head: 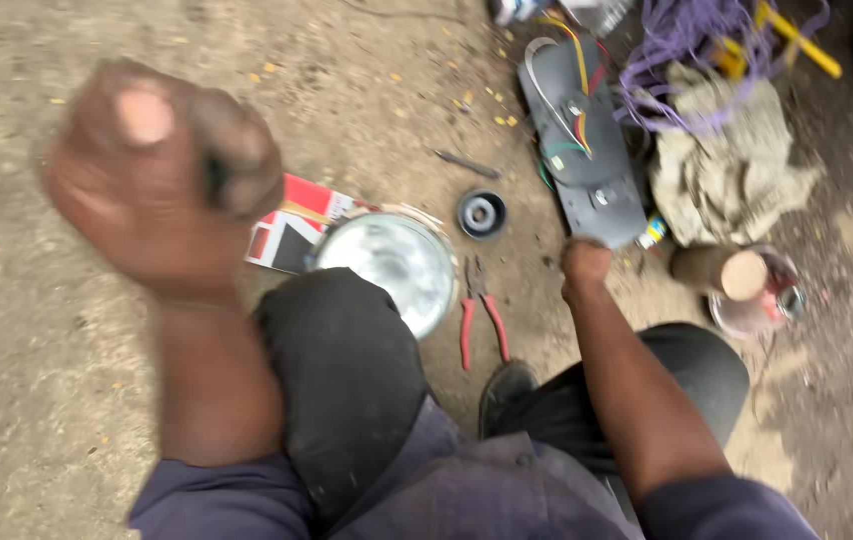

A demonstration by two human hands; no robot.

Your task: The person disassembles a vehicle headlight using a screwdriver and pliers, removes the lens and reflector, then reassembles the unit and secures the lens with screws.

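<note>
Here my right hand [585,262] has its fingers curled on the near end of the grey wired panel [583,140], whose long axis runs away from me up the dirt. My left hand [162,175], raised and blurred, is fisted around something small and dark; the panel lies well to its right, past the round headlamp [397,268].

A single head-worn camera looks steeply down, close over the person's knees, onto the dirt ground [67,400].
</note>
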